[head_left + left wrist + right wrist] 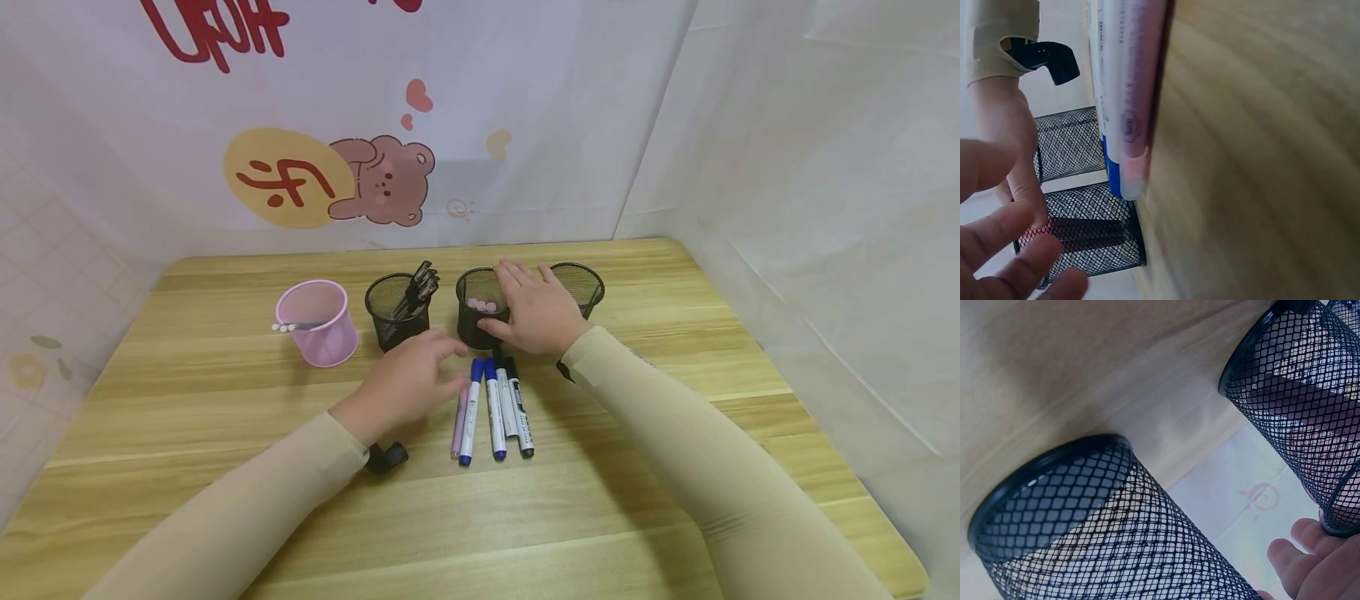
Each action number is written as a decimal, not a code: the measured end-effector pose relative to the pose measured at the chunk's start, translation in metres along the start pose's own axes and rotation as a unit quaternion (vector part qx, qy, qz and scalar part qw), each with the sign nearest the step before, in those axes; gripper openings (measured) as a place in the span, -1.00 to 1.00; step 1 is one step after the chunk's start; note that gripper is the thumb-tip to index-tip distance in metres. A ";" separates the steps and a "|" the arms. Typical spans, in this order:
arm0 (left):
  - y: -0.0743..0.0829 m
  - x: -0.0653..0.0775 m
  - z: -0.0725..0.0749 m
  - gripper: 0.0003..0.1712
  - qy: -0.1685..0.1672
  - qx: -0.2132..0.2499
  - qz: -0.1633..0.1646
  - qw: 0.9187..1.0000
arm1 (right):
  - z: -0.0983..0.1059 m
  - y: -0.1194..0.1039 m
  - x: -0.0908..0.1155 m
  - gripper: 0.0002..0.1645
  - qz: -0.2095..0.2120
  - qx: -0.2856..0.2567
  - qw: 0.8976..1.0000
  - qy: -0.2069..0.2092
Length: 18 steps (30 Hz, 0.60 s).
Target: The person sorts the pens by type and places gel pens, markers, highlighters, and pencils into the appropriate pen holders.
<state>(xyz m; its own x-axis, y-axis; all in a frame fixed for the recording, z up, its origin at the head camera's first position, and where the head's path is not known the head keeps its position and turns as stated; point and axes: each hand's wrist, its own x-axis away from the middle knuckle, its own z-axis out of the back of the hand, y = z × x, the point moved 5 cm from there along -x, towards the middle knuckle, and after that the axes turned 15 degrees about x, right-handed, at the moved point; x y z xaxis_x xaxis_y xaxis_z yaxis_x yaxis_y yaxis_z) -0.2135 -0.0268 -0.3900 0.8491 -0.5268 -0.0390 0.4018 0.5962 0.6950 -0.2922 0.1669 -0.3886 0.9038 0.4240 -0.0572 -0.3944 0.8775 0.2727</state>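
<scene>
My right hand (536, 308) lies over the right side of a black mesh pen cup (474, 331), its fingers extended along the rim and its thumb at the front. Pink pen ends (482, 305) show inside this cup. My left hand (408, 379), a little blurred, hovers with parted fingers just left of a row of markers on the table; it holds nothing. The row has a pink marker (459, 429), two white markers with blue caps (471, 421), a grey marker (507, 404) and a white marker with a black cap (521, 417).
Farther left stand a black mesh cup (384, 325) with several black pens (418, 292) and a pink cup (330, 342) with white-tipped pens (288, 327). Another black mesh cup (585, 279) is right of my right hand. White cloth (555, 167) hangs behind the wooden table (570, 517).
</scene>
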 end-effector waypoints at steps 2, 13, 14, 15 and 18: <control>-0.002 0.002 -0.002 -0.49 -0.012 -0.012 0.007 1.000 | 0.000 0.000 0.000 0.25 -0.001 0.000 1.000 0.001; -0.009 0.008 -0.015 -0.51 -0.067 -0.056 0.029 0.996 | 0.004 -0.001 0.001 0.23 -0.002 -0.014 1.000 -0.005; -0.010 0.009 -0.016 -0.50 -0.071 -0.058 0.031 0.995 | 0.004 -0.001 0.001 0.23 -0.002 -0.015 1.000 -0.004; -0.011 0.009 -0.017 -0.48 -0.075 -0.059 0.030 0.995 | 0.005 -0.001 0.001 0.23 -0.003 -0.015 1.000 -0.003; -0.013 0.010 -0.021 -0.43 -0.084 -0.076 0.026 0.993 | 0.005 -0.002 0.001 0.23 -0.003 -0.014 1.000 -0.001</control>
<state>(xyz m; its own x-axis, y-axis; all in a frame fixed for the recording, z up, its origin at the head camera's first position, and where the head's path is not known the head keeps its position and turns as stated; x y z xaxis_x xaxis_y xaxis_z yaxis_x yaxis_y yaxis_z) -0.2030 -0.0272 -0.4145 0.8058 -0.5792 0.1232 0.4169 0.7026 0.5766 -0.2898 0.1648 -0.3841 0.9065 0.4184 -0.0573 -0.3934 0.8860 0.2455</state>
